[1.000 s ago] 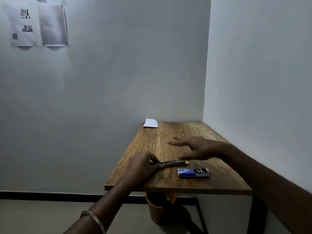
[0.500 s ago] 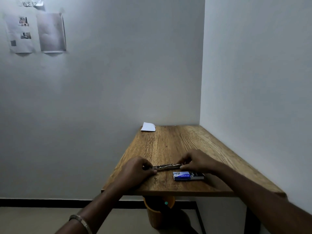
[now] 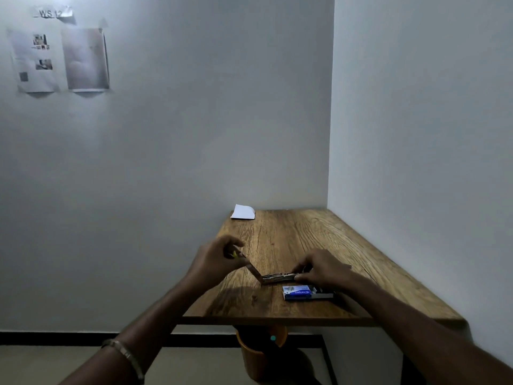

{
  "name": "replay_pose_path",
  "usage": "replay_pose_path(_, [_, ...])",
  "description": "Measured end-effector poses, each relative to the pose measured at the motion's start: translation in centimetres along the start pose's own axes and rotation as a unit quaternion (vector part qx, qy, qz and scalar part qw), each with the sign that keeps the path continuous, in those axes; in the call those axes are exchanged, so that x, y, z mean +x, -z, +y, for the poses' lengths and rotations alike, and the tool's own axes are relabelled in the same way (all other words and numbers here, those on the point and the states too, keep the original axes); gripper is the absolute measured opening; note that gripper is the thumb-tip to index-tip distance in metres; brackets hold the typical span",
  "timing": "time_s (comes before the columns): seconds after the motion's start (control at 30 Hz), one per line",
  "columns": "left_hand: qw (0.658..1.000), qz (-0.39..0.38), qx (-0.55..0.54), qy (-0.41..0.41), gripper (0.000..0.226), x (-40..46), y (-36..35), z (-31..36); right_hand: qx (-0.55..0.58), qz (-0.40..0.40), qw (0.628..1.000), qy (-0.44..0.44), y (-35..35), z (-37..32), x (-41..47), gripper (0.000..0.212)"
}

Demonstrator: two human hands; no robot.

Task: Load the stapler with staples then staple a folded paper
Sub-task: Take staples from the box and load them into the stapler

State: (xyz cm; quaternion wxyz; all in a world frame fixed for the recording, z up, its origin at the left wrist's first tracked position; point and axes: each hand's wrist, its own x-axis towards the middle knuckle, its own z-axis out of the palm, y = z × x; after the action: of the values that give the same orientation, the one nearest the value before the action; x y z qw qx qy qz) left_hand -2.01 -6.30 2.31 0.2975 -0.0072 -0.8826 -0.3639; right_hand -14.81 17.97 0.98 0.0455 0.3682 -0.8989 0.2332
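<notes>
A small metal stapler point(image 3: 277, 277) lies on the wooden table point(image 3: 291, 240) near its front edge, hinged wide apart. My left hand point(image 3: 219, 259) grips its top arm, which has a yellow tip, and holds it lifted up and to the left. My right hand point(image 3: 322, 269) pinches the far end of the base and keeps it flat on the table. A blue staple box point(image 3: 301, 292) with its tray slid partly out lies just in front of the stapler. A folded white paper point(image 3: 243, 212) rests at the table's far left corner.
White walls close the table in at the back and right. An orange bin point(image 3: 261, 354) stands under the front edge. Printed sheets point(image 3: 59, 59) are taped high on the left wall. A metal bangle point(image 3: 125, 354) circles my left wrist.
My right hand came down onto the stapler's right end. My left hand then swung the top arm up and left, so the stapler went from lying closed to hinged apart.
</notes>
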Motion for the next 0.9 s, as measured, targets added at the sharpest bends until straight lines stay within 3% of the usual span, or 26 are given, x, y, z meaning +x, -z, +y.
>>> replay_pose_path(0.13, [0.999, 0.006, -0.05, -0.014, 0.042, 1.1, -2.5, 2.2, -0.005, 0.004, 1.0, -0.003, -0.2, 0.0, 0.1, 0.02])
replay_pose_path(0.27, [0.998, -0.009, -0.065, -0.022, 0.034, 1.6, -5.4, 2.9, -0.001, 0.007, 1.0, -0.008, -0.3, 0.2, 0.1, 0.02])
replay_pose_path(0.37, [0.998, -0.059, -0.01, -0.026, 0.023, 1.3, -7.0, 2.5, 0.006, 0.013, 1.0, -0.006, -0.3, 0.2, 0.0, 0.022])
replay_pose_path(0.5, [0.998, -0.053, 0.002, -0.021, 0.016, 1.0, -7.3, 1.6, 0.0, 0.005, 1.0, 0.005, -0.2, 0.2, -0.1, 0.022])
replay_pose_path(0.73, [0.997, -0.051, -0.056, 0.024, 0.027, 0.5, -7.0, 0.7, 0.024, -0.023, 0.999, 0.009, 0.4, -0.8, 0.2, 0.018])
replay_pose_path(0.83, [0.992, -0.055, -0.103, 0.056, 0.03, 0.3, -6.7, 0.7, 0.093, -0.021, 0.995, -0.008, 0.9, -1.3, 0.4, 0.018])
replay_pose_path(0.9, [0.989, -0.057, -0.114, 0.074, 0.044, 0.3, -6.7, 0.9, 0.151, -0.004, 0.988, -0.024, 1.2, -1.8, 0.7, 0.019])
